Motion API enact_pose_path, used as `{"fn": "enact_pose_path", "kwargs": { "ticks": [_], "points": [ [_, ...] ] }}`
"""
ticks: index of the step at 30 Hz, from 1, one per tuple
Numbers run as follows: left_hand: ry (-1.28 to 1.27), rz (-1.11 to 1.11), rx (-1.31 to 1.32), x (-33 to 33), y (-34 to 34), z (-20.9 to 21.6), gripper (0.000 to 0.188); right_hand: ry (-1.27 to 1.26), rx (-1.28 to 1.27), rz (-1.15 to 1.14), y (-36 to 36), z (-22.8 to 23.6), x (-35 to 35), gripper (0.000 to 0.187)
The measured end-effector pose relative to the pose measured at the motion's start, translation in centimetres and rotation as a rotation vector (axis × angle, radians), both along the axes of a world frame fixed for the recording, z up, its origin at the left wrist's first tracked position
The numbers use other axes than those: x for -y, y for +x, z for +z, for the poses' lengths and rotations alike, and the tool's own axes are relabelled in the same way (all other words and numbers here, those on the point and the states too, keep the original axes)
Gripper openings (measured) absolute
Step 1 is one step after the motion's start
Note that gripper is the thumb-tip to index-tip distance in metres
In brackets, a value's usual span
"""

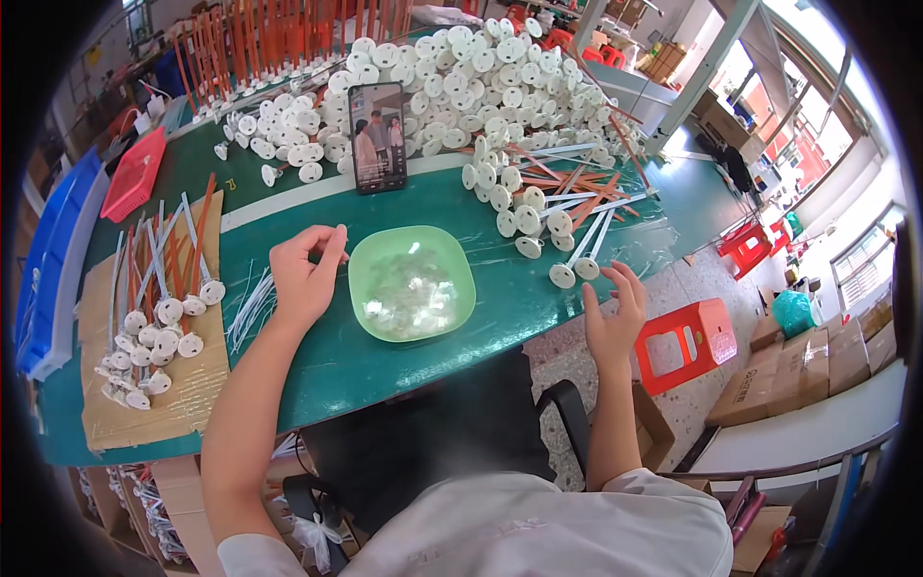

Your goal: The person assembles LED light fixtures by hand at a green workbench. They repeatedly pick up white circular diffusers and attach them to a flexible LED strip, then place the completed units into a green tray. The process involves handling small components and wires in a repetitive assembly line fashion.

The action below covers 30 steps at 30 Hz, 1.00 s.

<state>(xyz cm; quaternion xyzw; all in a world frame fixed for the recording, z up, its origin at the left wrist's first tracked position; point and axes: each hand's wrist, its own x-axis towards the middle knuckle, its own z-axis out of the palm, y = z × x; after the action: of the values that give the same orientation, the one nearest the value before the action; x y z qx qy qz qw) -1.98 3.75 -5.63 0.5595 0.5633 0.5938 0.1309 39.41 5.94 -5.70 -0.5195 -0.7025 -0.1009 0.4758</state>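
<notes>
My left hand [310, 274] is beside the left rim of a light green bowl [460, 260], its fingers curled in and the fingertips pinched together. Whatever is between them, if anything, is too small to make out. Inside the bowl lies a heap of small translucent pieces [411, 298]. Over the table's right front edge my right hand [618, 313] hangs in the air with fingers apart and nothing in it. Closest to it are two white round discs on pale strips [575, 273], at the near end of a pile of disc-ended orange and pale strips [577, 192].
A phone [378, 139] stands upright behind the bowl, before a big mound of white discs [471, 77]. Left are cardboard [207, 375] with disc-ended strips, thin white ties [252, 308], a red basket [135, 176] and a blue bin [58, 260]. A red stool [685, 346] stands right.
</notes>
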Motion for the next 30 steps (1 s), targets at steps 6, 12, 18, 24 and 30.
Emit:
{"fn": "enact_pose_path", "kwargs": {
  "ticks": [6,12,18,24,30],
  "points": [
    [-0.018,0.02,-0.077,0.3,-0.1,1.0,0.021,-0.156,0.079,-0.007,-0.9,1.1,-1.0,0.032],
    [0.036,0.059,-0.065,0.2,-0.3,1.0,0.02,-0.257,-0.16,0.067,-1.1,0.9,0.0,0.029],
    [0.0,0.026,-0.096,0.7,0.0,1.3,0.022,0.103,-0.236,0.128,-4.5,-0.6,3.8,0.024],
    [0.035,-0.132,0.03,1.3,0.5,2.1,0.013,0.443,-0.135,0.448,-8.4,2.2,3.4,0.021],
    [-0.021,-0.734,0.428,2.2,1.2,3.1,0.042,0.157,0.045,1.14,-15.7,6.4,-2.5,0.025]
  ]
}}
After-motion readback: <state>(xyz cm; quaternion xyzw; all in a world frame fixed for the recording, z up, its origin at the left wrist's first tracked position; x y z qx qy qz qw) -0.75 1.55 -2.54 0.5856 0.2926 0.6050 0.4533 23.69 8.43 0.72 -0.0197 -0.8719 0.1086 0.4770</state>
